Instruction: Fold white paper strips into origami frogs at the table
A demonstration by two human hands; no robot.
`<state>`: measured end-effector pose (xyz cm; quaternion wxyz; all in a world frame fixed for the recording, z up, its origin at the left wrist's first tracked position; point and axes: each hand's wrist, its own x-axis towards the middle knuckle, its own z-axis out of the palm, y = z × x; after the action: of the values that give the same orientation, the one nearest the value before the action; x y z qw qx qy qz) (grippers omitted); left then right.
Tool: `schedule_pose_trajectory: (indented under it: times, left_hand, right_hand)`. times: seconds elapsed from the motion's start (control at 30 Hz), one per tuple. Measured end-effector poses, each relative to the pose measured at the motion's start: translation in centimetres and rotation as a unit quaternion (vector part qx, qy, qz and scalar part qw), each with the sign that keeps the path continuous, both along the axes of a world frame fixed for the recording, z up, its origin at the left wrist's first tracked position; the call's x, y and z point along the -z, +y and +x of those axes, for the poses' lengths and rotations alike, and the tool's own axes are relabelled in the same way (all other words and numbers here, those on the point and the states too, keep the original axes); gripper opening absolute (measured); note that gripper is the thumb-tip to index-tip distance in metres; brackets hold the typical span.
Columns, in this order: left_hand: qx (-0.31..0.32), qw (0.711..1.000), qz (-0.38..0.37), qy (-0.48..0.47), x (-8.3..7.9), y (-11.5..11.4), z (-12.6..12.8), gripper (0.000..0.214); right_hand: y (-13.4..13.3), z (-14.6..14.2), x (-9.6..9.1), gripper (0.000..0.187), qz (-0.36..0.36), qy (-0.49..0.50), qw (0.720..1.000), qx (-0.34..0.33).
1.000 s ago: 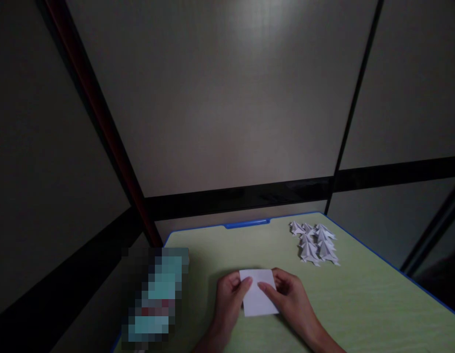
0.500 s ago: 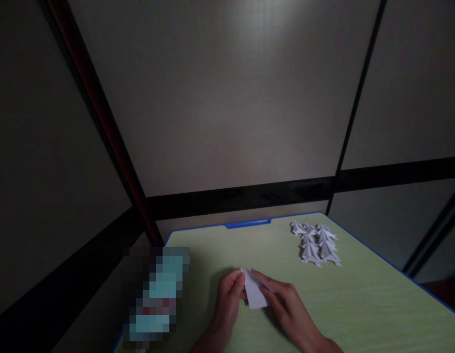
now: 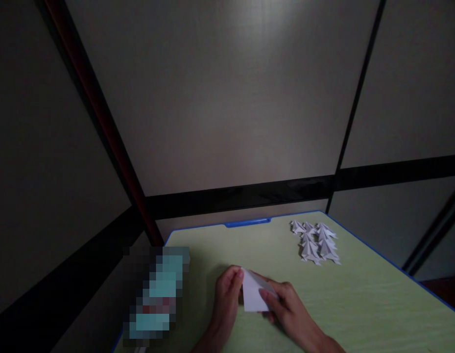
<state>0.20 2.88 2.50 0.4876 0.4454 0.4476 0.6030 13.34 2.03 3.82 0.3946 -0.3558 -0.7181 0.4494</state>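
A white sheet of paper (image 3: 252,294), folded over, is held just above the green table (image 3: 359,304) near its front edge. My left hand (image 3: 227,299) pinches the paper's left upper corner. My right hand (image 3: 286,306) grips the right side, with the fingers curled over the fold. Both hands are closed on the paper.
Several folded white paper figures (image 3: 317,242) lie in a cluster at the table's far right corner. A blurred teal object (image 3: 157,294) stands at the table's left edge. A blue handle (image 3: 247,223) marks the far rim. Dark panelled walls rise behind.
The flat sheet has been folded over to a narrower shape. My right hand has moved left over it; my left hand has stayed at the left corner.
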Motion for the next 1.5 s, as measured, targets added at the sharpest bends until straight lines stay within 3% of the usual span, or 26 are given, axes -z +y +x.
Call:
schedule_pose_trajectory:
  times: [0.1, 0.4, 0.8, 1.1, 1.5]
  left_hand:
    - [-0.006, 1.000, -0.006, 0.009, -0.1, -0.1, 0.0, 0.028]
    - [-0.026, 0.999, -0.042, 0.002, -0.1, 0.0, -0.1, 0.030]
    - [-0.026, 0.997, -0.072, -0.032, -0.3, 0.0, 0.0, 0.032]
    - [-0.016, 0.998, -0.022, 0.057, -0.1, 0.1, -0.2, 0.025]
    - [-0.022, 0.998, -0.004, 0.055, -0.5, -0.2, 0.0, 0.023]
  right_hand:
    - [0.0, 0.0, 0.0, 0.032, 0.020, -0.014, 1.000, -0.010]
    - [0.0, 0.5, -0.3, 0.042, 0.166, -0.132, 0.977, -0.038]
    - [0.5, 0.8, 0.5, 0.050, 0.278, -0.341, 0.897, -0.033]
    - [0.3, 0.3, 0.4, 0.051, 0.357, -0.415, 0.836, -0.025]
    - [0.1, 0.3, 0.4, 0.049, 0.378, -0.392, 0.839, -0.025]
